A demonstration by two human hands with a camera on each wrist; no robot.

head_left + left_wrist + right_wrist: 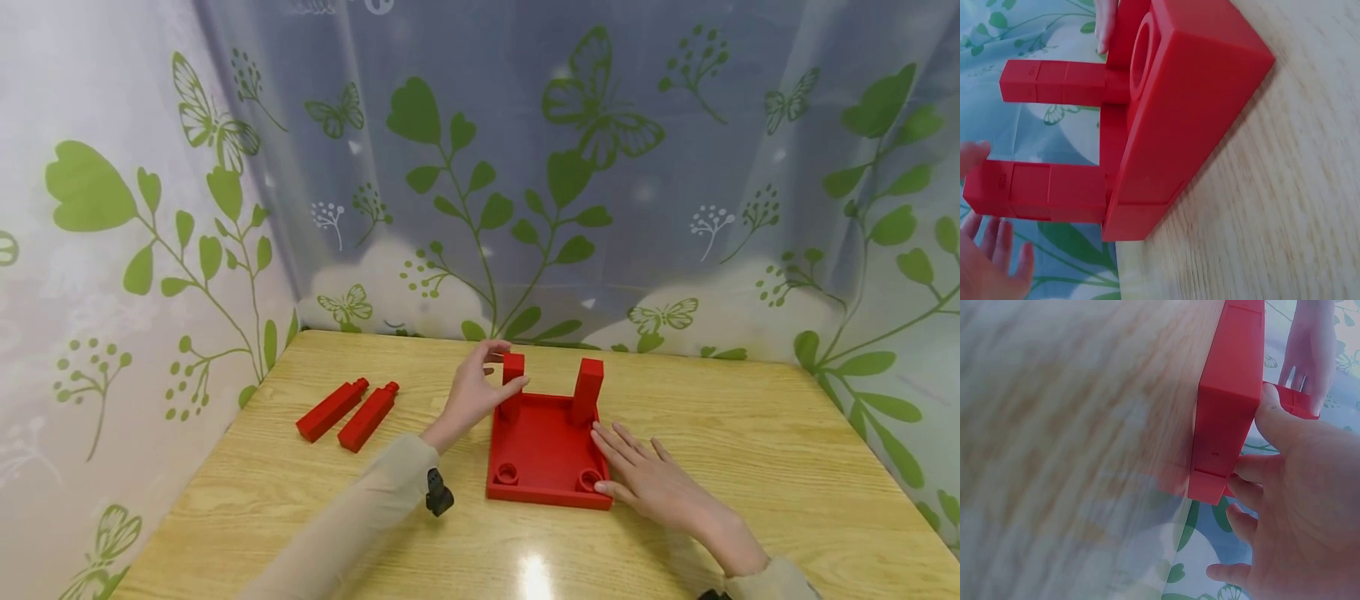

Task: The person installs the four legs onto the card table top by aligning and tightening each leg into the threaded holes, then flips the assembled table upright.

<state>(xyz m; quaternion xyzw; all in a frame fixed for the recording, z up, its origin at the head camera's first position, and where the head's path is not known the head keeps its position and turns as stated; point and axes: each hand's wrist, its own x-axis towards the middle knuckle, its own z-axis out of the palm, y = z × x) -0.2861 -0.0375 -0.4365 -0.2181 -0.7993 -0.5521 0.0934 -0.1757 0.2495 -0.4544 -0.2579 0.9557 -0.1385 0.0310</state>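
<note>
A red square tray-like base [546, 450] lies on the wooden table, raised rims up. Two red square legs stand upright in its far corners, the far-left leg [513, 385] and the far-right leg [588, 392]. Round sockets show in both near corners, such as the near-left socket [507, 474]. My left hand [476, 387] pinches the upper part of the far-left leg, thumb on one side and fingers on the other. My right hand [660, 483] rests along the base's right side with fingers extended, its thumb at the near-right corner.
Two more red legs, an outer one [330, 412] and an inner one [367, 418], lie side by side at the left of the table [720, 408], threaded ends pointing away. A patterned curtain [525, 208] hangs behind the table's far edge.
</note>
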